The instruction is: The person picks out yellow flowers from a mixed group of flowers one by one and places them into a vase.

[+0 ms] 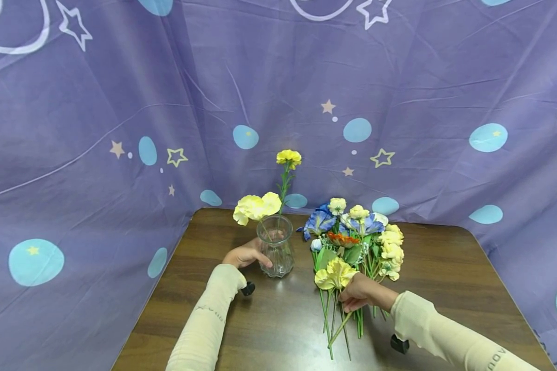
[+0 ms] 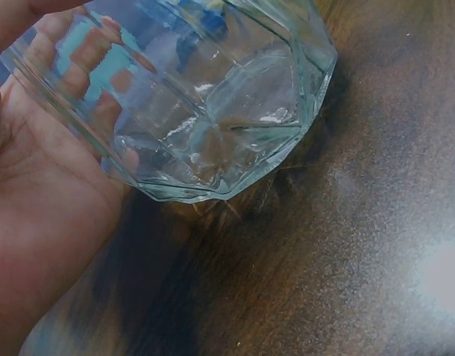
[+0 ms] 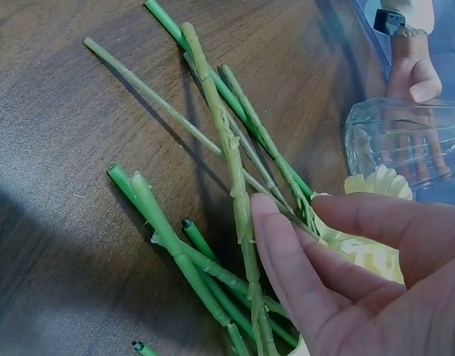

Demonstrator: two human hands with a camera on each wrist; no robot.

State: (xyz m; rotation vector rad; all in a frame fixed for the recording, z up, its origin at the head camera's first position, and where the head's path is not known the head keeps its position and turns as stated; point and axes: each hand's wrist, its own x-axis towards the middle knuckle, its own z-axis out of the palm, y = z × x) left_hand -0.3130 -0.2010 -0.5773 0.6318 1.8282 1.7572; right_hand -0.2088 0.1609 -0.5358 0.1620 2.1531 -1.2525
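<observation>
A clear glass vase [image 1: 278,256] stands on the table; my left hand [image 1: 247,254] grips its side, thumb in front, fingers behind the glass. In the left wrist view the vase's faceted base [image 2: 227,141] shows beside the palm [image 2: 50,200]. Two yellow flowers rise from the vase: a tall one [image 1: 289,158] and a wide pale one [image 1: 255,207] leaning left. My right hand [image 1: 359,292] pinches the stem of a yellow flower [image 1: 336,274] at the front of a flower pile. In the right wrist view the fingers [image 3: 287,259] close by several green stems [image 3: 231,163].
The pile on the right of the table holds blue flowers [image 1: 319,222], an orange flower [image 1: 342,240], cream flowers [image 1: 392,251] and leaves. Its stems point toward the front edge. A purple patterned curtain [image 1: 278,67] hangs behind the brown wooden table [image 1: 445,278].
</observation>
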